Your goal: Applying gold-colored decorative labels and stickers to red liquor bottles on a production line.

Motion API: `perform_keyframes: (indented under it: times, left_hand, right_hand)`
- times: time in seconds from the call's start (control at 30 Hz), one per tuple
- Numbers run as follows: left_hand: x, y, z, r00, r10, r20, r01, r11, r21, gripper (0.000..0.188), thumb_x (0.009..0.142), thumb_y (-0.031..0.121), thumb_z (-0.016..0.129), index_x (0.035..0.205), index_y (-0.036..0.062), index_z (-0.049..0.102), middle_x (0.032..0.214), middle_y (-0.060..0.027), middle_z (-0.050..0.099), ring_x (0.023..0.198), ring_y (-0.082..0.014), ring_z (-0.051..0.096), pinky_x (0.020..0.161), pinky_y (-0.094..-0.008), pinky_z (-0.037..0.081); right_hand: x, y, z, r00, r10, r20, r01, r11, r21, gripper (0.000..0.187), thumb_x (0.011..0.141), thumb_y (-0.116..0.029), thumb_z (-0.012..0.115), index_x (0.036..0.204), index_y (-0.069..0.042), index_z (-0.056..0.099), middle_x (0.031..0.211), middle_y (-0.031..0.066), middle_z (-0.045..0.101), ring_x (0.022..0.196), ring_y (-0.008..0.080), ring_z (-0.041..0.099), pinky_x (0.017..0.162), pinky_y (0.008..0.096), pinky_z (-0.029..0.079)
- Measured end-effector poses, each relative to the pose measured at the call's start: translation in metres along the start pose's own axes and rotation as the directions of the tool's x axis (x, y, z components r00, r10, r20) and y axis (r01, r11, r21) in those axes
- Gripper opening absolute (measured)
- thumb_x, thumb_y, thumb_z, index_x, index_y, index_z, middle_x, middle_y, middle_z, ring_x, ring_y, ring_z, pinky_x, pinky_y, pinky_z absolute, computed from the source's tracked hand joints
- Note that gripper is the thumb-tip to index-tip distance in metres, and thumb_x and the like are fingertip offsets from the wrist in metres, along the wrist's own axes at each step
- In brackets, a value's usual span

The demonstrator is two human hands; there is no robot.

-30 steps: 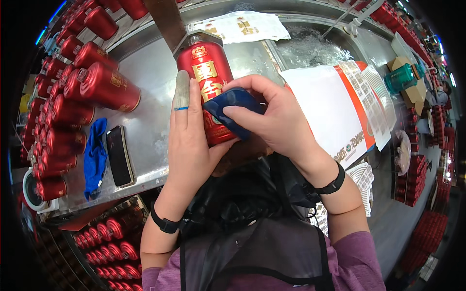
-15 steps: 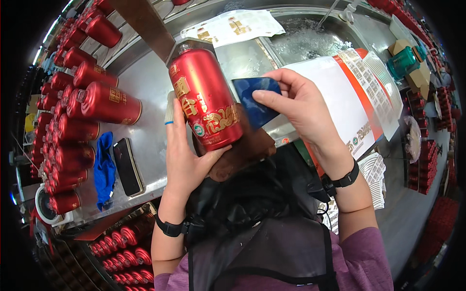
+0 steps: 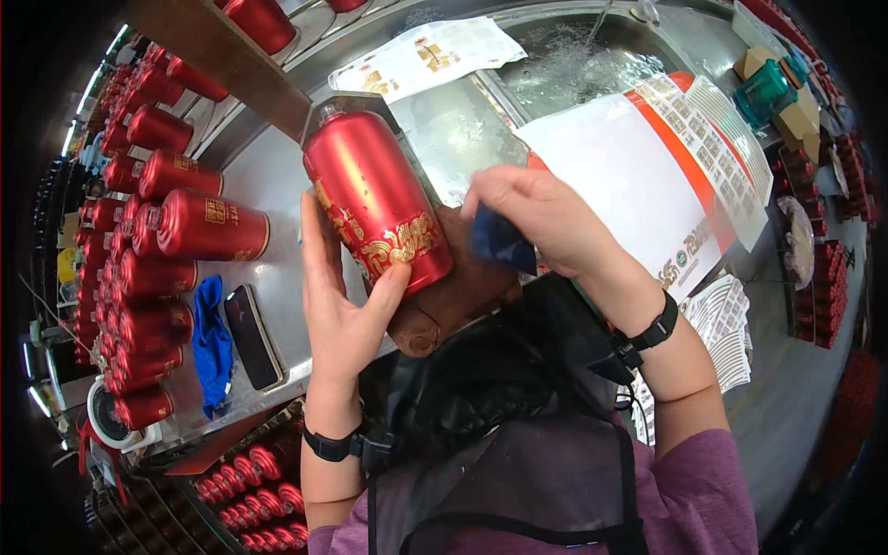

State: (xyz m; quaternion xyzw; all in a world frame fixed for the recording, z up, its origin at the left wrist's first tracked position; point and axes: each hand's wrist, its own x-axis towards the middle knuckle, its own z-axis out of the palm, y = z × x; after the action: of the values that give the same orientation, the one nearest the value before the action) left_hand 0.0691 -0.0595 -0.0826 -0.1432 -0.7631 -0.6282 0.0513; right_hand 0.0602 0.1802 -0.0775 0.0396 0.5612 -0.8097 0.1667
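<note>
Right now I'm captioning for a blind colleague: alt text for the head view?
Left hand holding a tilted red bottle; right hand gripping a flat blue piece beside it. More red bottles, a blue cloth and a phone at left.

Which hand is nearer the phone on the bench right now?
Left. The left hand is to the phone's right, on the red bottle; the right hand is farther right, past the bottle, holding the dark blue piece.

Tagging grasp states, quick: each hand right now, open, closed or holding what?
Left hand: closed around the red bottle's lower part.
Right hand: closed, holding the flat blue piece.
</note>
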Motion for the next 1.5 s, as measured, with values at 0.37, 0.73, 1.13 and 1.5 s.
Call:
perform_keyframes:
  times: [0.37,0.73,1.13,1.5]
  left_hand:
    - [0.008,0.014,0.009,0.997,-0.075,-0.023,0.077,0.989,0.126,0.09,0.085,0.011,0.075,0.153,-0.007,0.018,0.139,-0.0218,0.046,0.126,-0.0267,0.052,0.107,-0.0371,0.039]
    - [0.009,0.011,0.012,0.997,-0.061,-0.043,0.068,0.978,0.195,0.087,0.088,0.014,0.074,0.153,-0.006,0.019,0.14,-0.023,0.047,0.125,-0.0271,0.053,0.105,-0.0371,0.041]
    - [0.008,0.006,0.012,0.998,-0.052,-0.046,0.055,0.996,0.07,0.078,0.094,0.01,0.066,0.154,-0.0048,0.017,0.142,-0.0215,0.046,0.127,-0.0245,0.051,0.106,-0.0349,0.041]
    - [0.011,0.008,0.01,0.99,-0.141,0.001,0.137,0.961,-0.24,0.081,0.092,0.005,0.066,0.155,-0.0026,0.016,0.143,-0.0178,0.046,0.126,-0.0219,0.051,0.106,-0.0346,0.041]
  right_hand:
    - [0.014,0.01,0.019,0.99,0.044,0.131,-0.002,0.952,-0.305,0.059,0.088,-0.02,0.076,0.134,0.005,0.05,0.077,-0.0033,0.059,0.07,0.0019,0.052,0.061,0.0187,0.04]
    - [0.015,0.013,0.02,0.996,0.037,0.08,-0.019,0.975,-0.219,0.07,0.083,-0.035,0.08,0.13,0.009,0.053,0.074,0.0014,0.062,0.067,0.0068,0.055,0.059,0.0222,0.044]
    - [0.013,0.012,0.011,0.994,0.103,0.036,-0.101,0.994,-0.041,0.037,0.099,-0.027,0.061,0.126,-0.002,0.059,0.081,-0.0017,0.063,0.07,0.0031,0.057,0.064,0.0185,0.047]
    - [0.002,-0.006,-0.008,1.0,-0.015,0.016,0.016,0.998,-0.053,0.031,0.096,-0.008,0.063,0.125,-0.001,0.058,0.104,0.0033,0.065,0.095,0.007,0.061,0.083,0.0208,0.05]
